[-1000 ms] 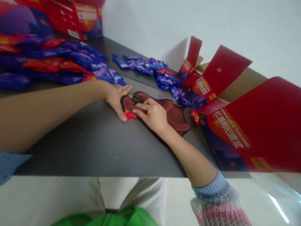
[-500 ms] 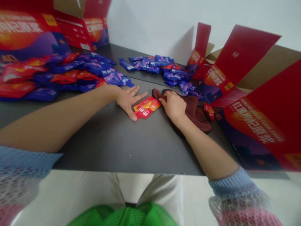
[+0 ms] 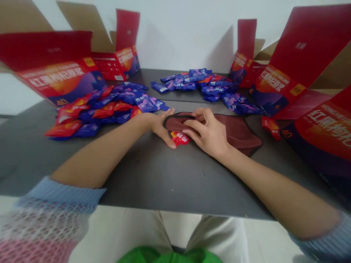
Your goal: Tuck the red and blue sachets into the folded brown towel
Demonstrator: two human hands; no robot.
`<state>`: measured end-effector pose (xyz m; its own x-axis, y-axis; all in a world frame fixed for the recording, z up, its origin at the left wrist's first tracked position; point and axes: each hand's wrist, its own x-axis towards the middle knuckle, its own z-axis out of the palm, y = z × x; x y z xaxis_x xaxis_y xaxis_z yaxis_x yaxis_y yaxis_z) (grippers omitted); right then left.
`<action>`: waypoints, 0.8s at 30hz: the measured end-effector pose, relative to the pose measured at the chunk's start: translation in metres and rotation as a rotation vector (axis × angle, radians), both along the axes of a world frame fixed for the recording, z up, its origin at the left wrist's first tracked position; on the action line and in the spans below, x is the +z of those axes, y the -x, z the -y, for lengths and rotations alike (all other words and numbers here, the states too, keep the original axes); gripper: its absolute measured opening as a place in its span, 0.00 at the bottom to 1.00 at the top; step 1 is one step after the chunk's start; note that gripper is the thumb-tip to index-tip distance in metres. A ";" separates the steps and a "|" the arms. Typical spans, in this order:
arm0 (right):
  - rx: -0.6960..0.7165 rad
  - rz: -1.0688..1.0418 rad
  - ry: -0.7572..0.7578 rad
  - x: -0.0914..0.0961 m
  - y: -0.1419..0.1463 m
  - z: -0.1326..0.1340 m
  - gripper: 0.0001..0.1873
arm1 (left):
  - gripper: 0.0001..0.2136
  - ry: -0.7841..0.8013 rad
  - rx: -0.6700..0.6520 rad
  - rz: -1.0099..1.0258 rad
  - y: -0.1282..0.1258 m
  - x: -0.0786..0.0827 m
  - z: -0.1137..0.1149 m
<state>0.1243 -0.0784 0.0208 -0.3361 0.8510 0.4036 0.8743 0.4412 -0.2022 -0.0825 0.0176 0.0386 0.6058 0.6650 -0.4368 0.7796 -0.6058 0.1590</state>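
A dark red cloth (image 3: 236, 133) lies on the dark table (image 3: 142, 175) in front of me. My right hand (image 3: 210, 131) presses its left end down over a red sachet (image 3: 179, 138), whose lower edge sticks out from under the cloth. The fingers of that hand lie bent on the cloth. My left hand (image 3: 161, 126) lies flat and open beside the sachet, its thumb touching the sachet's left edge and its fingers along the cloth's rim.
A heap of blue and red sachets (image 3: 104, 109) lies at the left, another heap (image 3: 203, 86) at the back. Open red cartons stand at the left (image 3: 60, 75), back right (image 3: 244, 62) and right (image 3: 315, 120). One loose red sachet (image 3: 270, 126) lies right of the cloth.
Half a second ago the red sachet lay uncovered between my hands. My right hand has drawn the cloth back left over it, and the left hand has stayed beside it.
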 end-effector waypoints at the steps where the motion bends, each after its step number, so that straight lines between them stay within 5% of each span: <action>1: 0.045 -0.001 0.017 -0.003 0.001 -0.001 0.22 | 0.75 0.015 0.050 -0.009 0.001 0.000 0.000; 4: 0.159 -0.043 0.021 -0.009 0.000 -0.006 0.23 | 0.77 0.048 0.115 -0.054 0.002 0.000 -0.003; 11: 0.362 -0.002 -0.109 -0.010 -0.002 -0.014 0.11 | 0.60 0.036 -0.129 -0.146 -0.004 -0.001 -0.006; 24: -0.016 0.032 0.031 -0.009 -0.026 -0.040 0.13 | 0.73 0.008 -0.021 -0.157 -0.009 0.001 0.000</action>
<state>0.1503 -0.0383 0.0123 -0.3342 0.8685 0.3662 0.8876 0.4207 -0.1877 -0.0739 0.0177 0.0396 0.5435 0.6488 -0.5326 0.7823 -0.6215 0.0411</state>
